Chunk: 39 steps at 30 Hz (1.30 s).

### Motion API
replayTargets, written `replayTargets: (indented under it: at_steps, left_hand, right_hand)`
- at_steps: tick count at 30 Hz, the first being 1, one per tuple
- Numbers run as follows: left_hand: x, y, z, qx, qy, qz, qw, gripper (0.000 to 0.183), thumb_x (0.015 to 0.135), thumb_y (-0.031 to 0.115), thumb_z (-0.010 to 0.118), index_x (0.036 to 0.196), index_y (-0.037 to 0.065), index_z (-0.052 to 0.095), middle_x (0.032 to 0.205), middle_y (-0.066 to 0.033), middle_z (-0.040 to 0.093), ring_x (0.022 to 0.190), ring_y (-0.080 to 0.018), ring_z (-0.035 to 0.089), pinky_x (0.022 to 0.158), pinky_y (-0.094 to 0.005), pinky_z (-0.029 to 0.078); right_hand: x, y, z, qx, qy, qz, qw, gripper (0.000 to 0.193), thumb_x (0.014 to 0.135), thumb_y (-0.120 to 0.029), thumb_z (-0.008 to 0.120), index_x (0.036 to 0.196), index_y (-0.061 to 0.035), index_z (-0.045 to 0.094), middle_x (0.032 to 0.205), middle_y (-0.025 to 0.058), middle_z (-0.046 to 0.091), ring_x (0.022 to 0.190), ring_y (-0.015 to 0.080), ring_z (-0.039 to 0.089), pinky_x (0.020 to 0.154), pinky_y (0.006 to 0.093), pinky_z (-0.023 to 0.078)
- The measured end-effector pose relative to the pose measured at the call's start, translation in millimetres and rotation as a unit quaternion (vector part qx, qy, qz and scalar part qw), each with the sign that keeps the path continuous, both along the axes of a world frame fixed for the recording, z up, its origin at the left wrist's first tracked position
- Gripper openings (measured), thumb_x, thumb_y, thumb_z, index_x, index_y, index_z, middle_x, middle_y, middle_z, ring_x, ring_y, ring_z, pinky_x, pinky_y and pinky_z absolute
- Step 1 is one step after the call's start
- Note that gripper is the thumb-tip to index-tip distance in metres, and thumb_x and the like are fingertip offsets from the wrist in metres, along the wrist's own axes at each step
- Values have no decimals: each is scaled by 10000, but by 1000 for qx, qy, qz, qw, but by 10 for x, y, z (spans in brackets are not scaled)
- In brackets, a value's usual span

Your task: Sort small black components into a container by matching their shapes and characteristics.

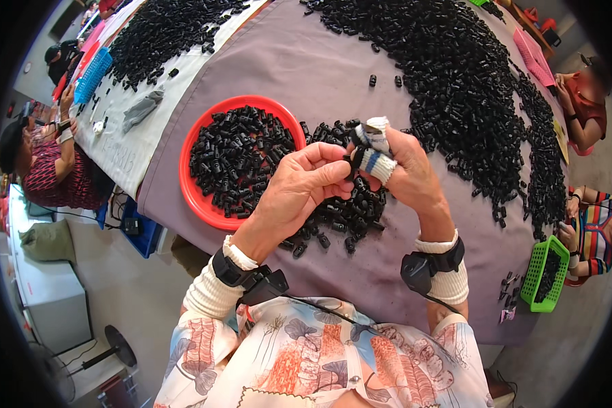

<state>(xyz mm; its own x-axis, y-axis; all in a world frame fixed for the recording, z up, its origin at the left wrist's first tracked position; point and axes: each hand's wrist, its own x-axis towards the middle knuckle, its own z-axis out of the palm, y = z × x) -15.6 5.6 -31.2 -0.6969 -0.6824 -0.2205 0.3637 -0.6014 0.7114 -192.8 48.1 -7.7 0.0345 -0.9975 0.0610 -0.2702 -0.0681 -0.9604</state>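
My left hand (298, 183) pinches a small black plastic part (349, 163) between thumb and fingertips. My right hand (411, 168), with white knitted covers (377, 163) striped in blue on its thumb and finger, meets the left hand at the same part; its fingers are curled closed. Below both hands lies a loose pile of similar short black cylinders (343, 217) on the mauve cloth. A round red tray (192, 194), full of the same parts, sits left of my hands, partly behind my left hand.
A large heap of black parts (449, 102) spreads across the table's far right. A green basket (551, 299) holds more at the right edge. Another table with a heap (149, 47) and a blue basket (94, 73) stands left. Several people sit around both tables.
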Motion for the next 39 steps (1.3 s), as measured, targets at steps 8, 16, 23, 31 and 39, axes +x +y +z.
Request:
replayTargets:
  at_steps: [8,16,23,31,39]
  left_hand:
    - [38,-58,-61,88,143,-25,985,273,911,104,519,1159,-10,518,926,-100,611,795,-171,590,757,-327,472]
    - [-17,-39,-83,82,157,-35,984,282,913,118,518,1168,-2,514,959,-114,614,808,-184,595,782,-341,468]
    - [-88,1,-6,87,138,-27,986,245,909,91,524,1134,-3,545,929,-81,618,806,-131,597,750,-290,510]
    - [-108,16,-41,82,130,-36,987,229,912,94,519,1120,3,552,936,-63,622,815,-115,592,735,-262,503]
    - [-84,9,-106,87,136,-24,987,230,899,103,547,1110,9,556,945,-59,628,841,-119,599,763,-270,498]
  right_hand:
    - [-4,100,-14,12,-57,-90,994,210,847,-161,596,981,1,578,680,23,578,501,76,500,467,221,411]
    - [55,179,37,-5,-19,-65,998,169,801,-120,647,873,13,572,720,52,600,632,84,518,589,243,439]
    - [21,199,-57,-8,27,-46,999,336,745,-279,720,810,-1,543,637,38,493,575,110,436,536,280,397]
    - [56,179,-26,7,42,-35,998,386,650,-300,751,747,-8,518,605,42,480,550,150,441,522,290,382]
    - [94,154,-10,56,44,-46,996,326,647,-253,720,733,-3,529,598,49,491,545,148,463,521,288,387]
